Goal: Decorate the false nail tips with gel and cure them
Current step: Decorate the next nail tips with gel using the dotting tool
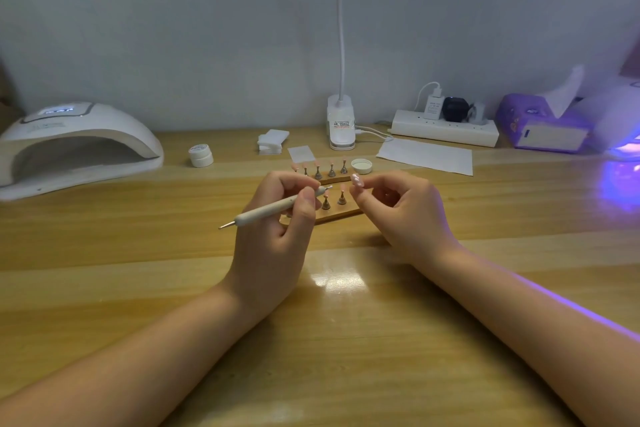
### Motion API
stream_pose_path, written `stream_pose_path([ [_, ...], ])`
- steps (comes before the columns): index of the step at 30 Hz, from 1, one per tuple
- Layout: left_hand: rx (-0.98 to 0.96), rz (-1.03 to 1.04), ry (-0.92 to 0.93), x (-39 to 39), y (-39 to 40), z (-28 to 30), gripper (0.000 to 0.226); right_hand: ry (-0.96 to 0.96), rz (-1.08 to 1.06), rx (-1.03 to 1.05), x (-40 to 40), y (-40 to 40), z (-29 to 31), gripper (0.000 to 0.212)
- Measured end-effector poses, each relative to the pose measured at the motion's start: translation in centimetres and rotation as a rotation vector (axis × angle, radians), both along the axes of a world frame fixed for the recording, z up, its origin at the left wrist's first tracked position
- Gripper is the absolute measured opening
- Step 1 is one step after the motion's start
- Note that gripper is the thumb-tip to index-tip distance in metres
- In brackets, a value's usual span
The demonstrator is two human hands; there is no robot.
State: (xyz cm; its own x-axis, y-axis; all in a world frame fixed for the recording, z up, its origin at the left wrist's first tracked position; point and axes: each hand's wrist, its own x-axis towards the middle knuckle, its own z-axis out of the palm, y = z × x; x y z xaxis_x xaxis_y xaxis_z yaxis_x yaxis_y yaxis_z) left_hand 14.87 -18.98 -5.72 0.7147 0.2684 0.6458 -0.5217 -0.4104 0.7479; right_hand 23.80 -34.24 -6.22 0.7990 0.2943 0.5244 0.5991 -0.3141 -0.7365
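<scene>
Forearms meet mid-frame: my left hand (273, 218) grips a dotting pen (273, 206), my right hand (408, 211) pinches a nail tip (356, 180).

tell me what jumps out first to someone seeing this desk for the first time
The two hands at the centre: the left hand grips a white dotting pen, and the right hand pinches a pink nail tip over the wooden stands. At the far right a nail lamp throws purple light on the table, while a second white lamp sits far left.
</scene>
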Motion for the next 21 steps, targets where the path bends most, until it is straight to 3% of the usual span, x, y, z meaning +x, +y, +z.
stream_pose_path([
  [8, 0.003, 0.002, 0.025, -0.1, -0.1, 0.1, 0.011, 0.096, -0.187, -0.204, 1.4, -0.2, -0.8, 0.014],
  [21, 0.020, 0.009, 0.035, 0.0, -0.1, 0.1, 0.008, 0.085, -0.223, -0.442, 1.4, 0.1, -0.6, 0.024],
])
